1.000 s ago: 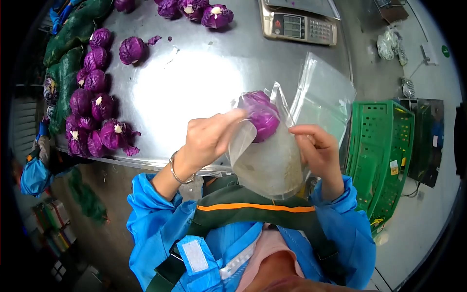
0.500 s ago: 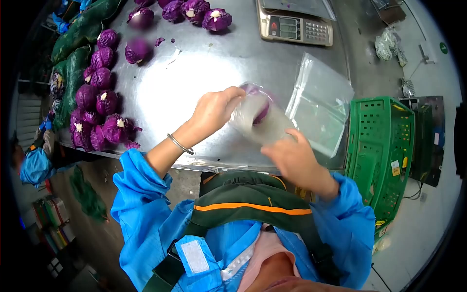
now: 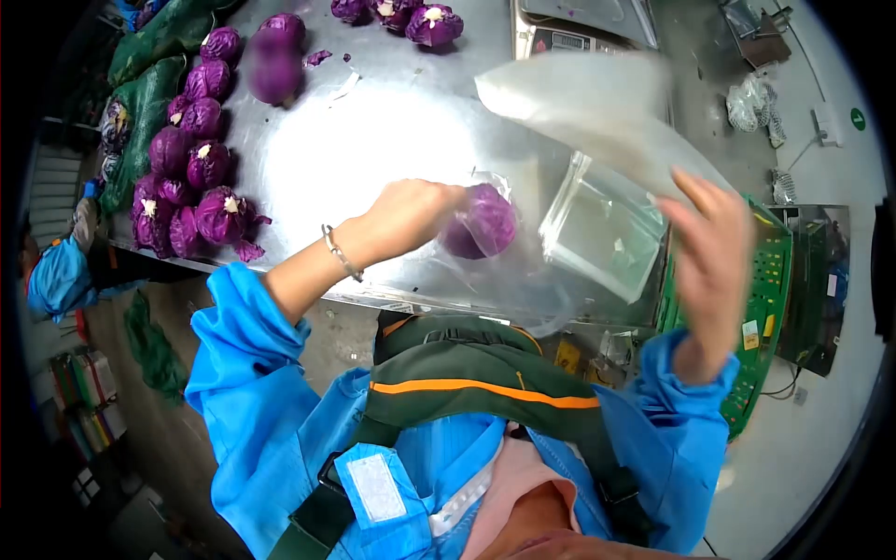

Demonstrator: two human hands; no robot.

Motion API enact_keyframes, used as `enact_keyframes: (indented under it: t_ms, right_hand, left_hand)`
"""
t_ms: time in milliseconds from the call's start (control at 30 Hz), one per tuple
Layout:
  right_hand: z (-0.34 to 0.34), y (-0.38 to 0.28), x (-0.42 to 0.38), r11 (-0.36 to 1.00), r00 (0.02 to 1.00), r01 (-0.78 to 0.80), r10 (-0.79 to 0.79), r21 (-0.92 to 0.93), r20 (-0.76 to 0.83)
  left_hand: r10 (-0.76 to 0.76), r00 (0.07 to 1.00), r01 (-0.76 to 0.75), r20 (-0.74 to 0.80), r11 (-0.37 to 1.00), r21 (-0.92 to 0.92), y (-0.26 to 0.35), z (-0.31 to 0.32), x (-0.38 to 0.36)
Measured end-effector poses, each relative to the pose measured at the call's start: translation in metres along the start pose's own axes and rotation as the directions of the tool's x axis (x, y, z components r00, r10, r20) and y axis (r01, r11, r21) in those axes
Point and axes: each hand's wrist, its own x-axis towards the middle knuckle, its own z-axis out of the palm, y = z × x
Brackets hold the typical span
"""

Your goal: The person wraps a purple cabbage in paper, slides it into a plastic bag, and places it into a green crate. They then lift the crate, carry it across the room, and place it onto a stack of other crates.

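Note:
My left hand (image 3: 415,219) is closed on the edge of a clear plastic bag (image 3: 537,313), its fingertips beside a purple cabbage (image 3: 485,222). The cabbage sits at the near side of the metal table, with the bag's film over it and trailing towards the front edge. To the right, my right hand (image 3: 705,257) is raised, blurred, its thumb and forefinger apart. A whitish translucent plastic sheet (image 3: 583,93) spreads above the table, its lower end right at those fingertips. Below it lies a stack of clear plastic bags (image 3: 611,229).
Several purple cabbages (image 3: 207,166) line the table's left side, beside green mesh sacks (image 3: 149,103); others lie at the far side. The scale (image 3: 551,42) at the back is partly covered by the sheet. A green crate (image 3: 770,280) stands right of the metal table (image 3: 373,149).
My right hand has moved from the bagged cabbage up and to the right, and the whitish sheet now spreads over the table's far right. The cabbage shows more fully; my left hand stays beside it.

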Motion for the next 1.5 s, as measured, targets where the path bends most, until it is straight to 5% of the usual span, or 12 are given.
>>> enact_keyframes:
  t_ms: [133, 200, 267, 400, 633, 800, 1067, 1200, 1267, 1300, 1367, 1500]
  right_hand:
    - [0.116, -0.066, -0.027, 0.882, 0.971, -0.104, -0.009, 0.46, 0.238]
    - [0.143, -0.071, -0.043, 0.865, 0.946, -0.22, 0.077, 0.45, 0.315]
    - [0.158, -0.069, -0.049, 0.739, 0.931, -0.304, 0.097, 0.6, 0.353]
    - [0.121, -0.056, -0.066, 0.785, 0.952, -0.283, 0.301, 0.551, 0.059]
    - [0.134, -0.114, -0.066, 0.557, 0.967, -0.144, -0.096, 0.818, 0.236]
    - [0.133, -0.127, -0.085, 0.351, 0.873, -0.486, 0.151, 0.8, 0.463]
    - [0.168, -0.175, -0.078, 0.549, 0.964, -0.249, 0.215, 0.798, 0.153]
    - [0.179, -0.169, -0.085, 0.664, 0.955, -0.114, -0.132, 0.739, 0.267]
    - [0.103, -0.145, -0.092, 0.251, 0.744, -0.361, -0.504, 0.898, 0.44]
    - [0.076, -0.115, -0.098, 0.276, 0.523, -0.026, -0.815, 0.961, 0.249]
    - [0.05, -0.083, -0.123, 0.195, 0.588, -0.231, -0.752, 0.953, 0.297]
    - [0.106, -0.137, -0.085, 0.581, 0.973, 0.042, -0.21, 0.813, 0.1]
  left_hand:
    - [-0.203, 0.954, 0.186, -0.219, 0.978, -0.098, 0.028, -0.007, -0.039]
    - [-0.591, 0.744, 0.666, 0.312, 0.69, -0.283, 0.031, 0.007, -0.045]
    - [-0.53, 0.453, 0.891, 0.717, 0.252, -0.377, 0.039, 0.011, -0.048]
    - [-0.44, 0.573, 0.819, 0.691, 0.275, -0.504, 0.039, 0.012, -0.059]
    - [-0.452, 0.491, 0.848, 0.745, 0.051, -0.528, 0.068, 0.03, -0.063]
    - [-0.517, 0.524, 0.808, 0.677, 0.05, -0.587, 0.057, 0.035, -0.076]
    - [-0.45, 0.534, 0.822, 0.716, 0.08, -0.564, 0.046, 0.033, -0.1]
    - [-0.474, 0.605, 0.758, 0.64, 0.099, -0.644, 0.045, 0.044, -0.114]
    - [-0.506, 0.585, 0.775, 0.634, 0.118, -0.621, 0.05, 0.035, -0.11]
    - [-0.496, 0.599, 0.742, 0.629, 0.048, -0.668, 0.054, 0.033, -0.111]
    - [-0.491, 0.601, 0.743, 0.631, 0.053, -0.667, 0.059, 0.034, -0.113]
    - [-0.515, 0.601, 0.757, 0.611, 0.123, -0.642, 0.065, 0.041, -0.115]
